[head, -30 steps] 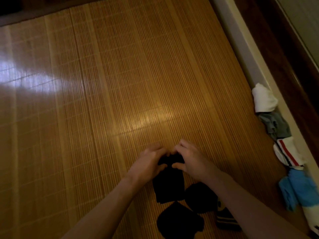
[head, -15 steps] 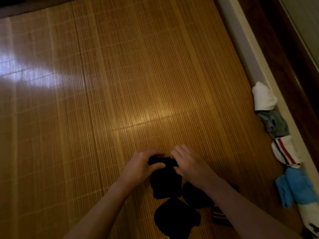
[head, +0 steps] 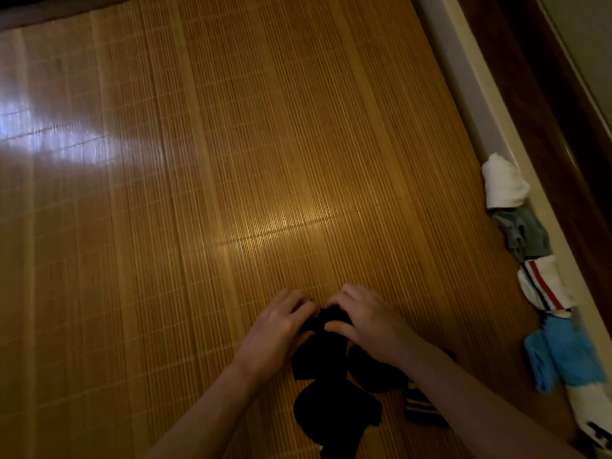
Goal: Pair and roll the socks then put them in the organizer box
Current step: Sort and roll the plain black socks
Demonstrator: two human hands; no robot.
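Floor mat (head: 231,160): looking like fine bamboo slats, ribbed and varnished. It is throwing back a white glare at left and a softer sheen mid-mat.

Black sock (head: 319,354) and loose black socks (head: 334,412): soft cloth, matt, soaking up light; weave not readable.

White roll (head: 503,187), grey roll (head: 525,235), striped roll (head: 543,286), blue roll (head: 563,352): all reading as matt knit cloth.

Pale edging strip (head: 463,81): showing smooth and dull, paint-like.

Dark wood board (head: 530,94) is gleaming faintly, as if polished.

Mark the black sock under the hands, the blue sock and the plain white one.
black sock (head: 318,356), head view, flat part
blue sock (head: 563,349), head view, middle
plain white sock (head: 501,185), head view, middle
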